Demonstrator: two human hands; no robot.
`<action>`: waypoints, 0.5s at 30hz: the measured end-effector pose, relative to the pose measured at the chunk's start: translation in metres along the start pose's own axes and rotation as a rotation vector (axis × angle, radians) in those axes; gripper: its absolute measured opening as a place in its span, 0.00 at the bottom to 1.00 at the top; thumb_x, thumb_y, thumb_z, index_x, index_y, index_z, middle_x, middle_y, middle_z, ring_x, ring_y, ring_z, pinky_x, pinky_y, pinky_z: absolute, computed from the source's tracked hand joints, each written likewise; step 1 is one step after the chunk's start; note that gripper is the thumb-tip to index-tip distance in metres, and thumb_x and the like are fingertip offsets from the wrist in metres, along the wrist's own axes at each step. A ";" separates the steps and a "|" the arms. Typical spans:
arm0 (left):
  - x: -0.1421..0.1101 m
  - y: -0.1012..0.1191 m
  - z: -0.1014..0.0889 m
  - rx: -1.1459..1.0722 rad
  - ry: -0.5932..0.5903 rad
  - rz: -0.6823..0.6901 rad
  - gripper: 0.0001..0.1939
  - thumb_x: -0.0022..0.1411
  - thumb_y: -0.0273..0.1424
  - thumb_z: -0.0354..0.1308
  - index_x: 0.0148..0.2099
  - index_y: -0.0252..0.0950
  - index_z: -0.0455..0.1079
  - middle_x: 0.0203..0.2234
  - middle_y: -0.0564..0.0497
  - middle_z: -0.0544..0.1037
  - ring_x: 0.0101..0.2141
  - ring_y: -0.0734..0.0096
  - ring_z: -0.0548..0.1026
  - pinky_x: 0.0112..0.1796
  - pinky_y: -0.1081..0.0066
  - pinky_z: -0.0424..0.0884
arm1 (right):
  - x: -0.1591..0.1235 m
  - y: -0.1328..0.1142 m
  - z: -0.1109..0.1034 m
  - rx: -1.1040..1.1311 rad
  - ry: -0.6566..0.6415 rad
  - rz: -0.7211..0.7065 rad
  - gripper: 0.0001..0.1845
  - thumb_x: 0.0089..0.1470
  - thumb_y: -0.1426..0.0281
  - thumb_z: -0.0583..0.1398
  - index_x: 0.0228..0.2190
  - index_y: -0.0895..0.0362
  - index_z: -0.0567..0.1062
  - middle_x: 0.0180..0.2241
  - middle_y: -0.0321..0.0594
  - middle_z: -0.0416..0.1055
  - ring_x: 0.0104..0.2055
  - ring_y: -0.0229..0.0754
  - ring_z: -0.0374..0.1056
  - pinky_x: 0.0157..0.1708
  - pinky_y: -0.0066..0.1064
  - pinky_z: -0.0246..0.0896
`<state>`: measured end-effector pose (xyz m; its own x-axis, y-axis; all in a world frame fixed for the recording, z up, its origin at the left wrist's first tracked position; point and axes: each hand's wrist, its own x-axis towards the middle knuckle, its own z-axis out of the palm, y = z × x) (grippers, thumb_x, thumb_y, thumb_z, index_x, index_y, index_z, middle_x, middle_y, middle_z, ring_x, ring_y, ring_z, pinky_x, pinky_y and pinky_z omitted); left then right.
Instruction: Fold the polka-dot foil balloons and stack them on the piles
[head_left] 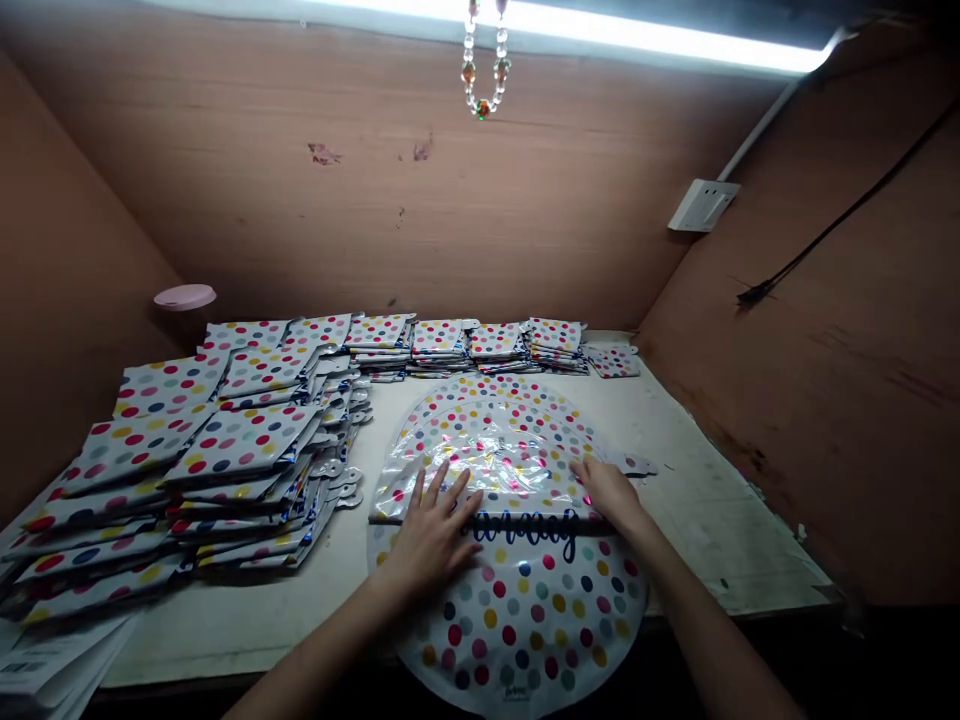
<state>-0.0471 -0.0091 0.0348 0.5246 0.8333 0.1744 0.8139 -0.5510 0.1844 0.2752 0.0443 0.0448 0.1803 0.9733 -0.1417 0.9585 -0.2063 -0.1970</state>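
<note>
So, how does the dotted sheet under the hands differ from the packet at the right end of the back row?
Size: the sheet is far larger than the packet.
Pose: the sheet spreads beyond the near edge of the table; the packet lies folded on top.
Contact: the left hand and right hand touch the sheet, neither the packet.
Both have coloured dots on a pale ground.

Catalogued by the dial of my view. At 12: one lit tube lamp (637,30); in front, one hanging loop of clear and amber beads (501,70). At 2: one white switch box (703,205), mounted. Towards 3: one black cable (765,287), frayed end. At 9: one pink lid (184,297), its container too dim for me to describe confidently. At 8: white papers (67,655), printed.
</note>
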 end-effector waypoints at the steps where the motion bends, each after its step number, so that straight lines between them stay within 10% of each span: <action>1: -0.002 0.003 0.004 -0.015 -0.061 0.039 0.34 0.61 0.49 0.52 0.66 0.50 0.49 0.66 0.51 0.49 0.64 0.35 0.40 0.57 0.35 0.37 | -0.009 0.001 -0.002 -0.007 0.038 -0.040 0.21 0.62 0.59 0.47 0.40 0.59 0.74 0.40 0.54 0.75 0.44 0.55 0.71 0.40 0.44 0.64; 7: 0.000 -0.022 0.004 -0.081 -0.202 0.029 0.35 0.61 0.30 0.51 0.68 0.46 0.46 0.66 0.52 0.50 0.64 0.43 0.45 0.59 0.40 0.47 | -0.052 0.029 0.018 0.021 0.106 -0.861 0.33 0.50 0.72 0.56 0.59 0.55 0.62 0.63 0.45 0.55 0.65 0.52 0.49 0.60 0.48 0.51; 10: -0.001 -0.058 -0.009 -0.199 -0.197 -0.011 0.40 0.50 0.20 0.51 0.66 0.40 0.52 0.64 0.48 0.55 0.62 0.56 0.56 0.60 0.54 0.56 | -0.041 0.057 0.031 0.196 0.180 -0.837 0.31 0.50 0.79 0.50 0.56 0.58 0.66 0.58 0.47 0.63 0.61 0.47 0.58 0.57 0.44 0.57; 15: -0.001 -0.108 -0.033 -0.567 -0.122 -0.206 0.20 0.54 0.26 0.47 0.47 0.37 0.73 0.50 0.48 0.74 0.51 0.62 0.72 0.54 0.61 0.65 | -0.013 0.090 0.024 0.602 0.095 -0.676 0.16 0.53 0.72 0.53 0.42 0.54 0.75 0.49 0.45 0.72 0.53 0.48 0.67 0.53 0.43 0.63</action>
<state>-0.1436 0.0475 0.0468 0.4230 0.9058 -0.0253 0.6596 -0.2886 0.6940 0.3540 0.0110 0.0053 -0.3357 0.9044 0.2634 0.5935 0.4202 -0.6865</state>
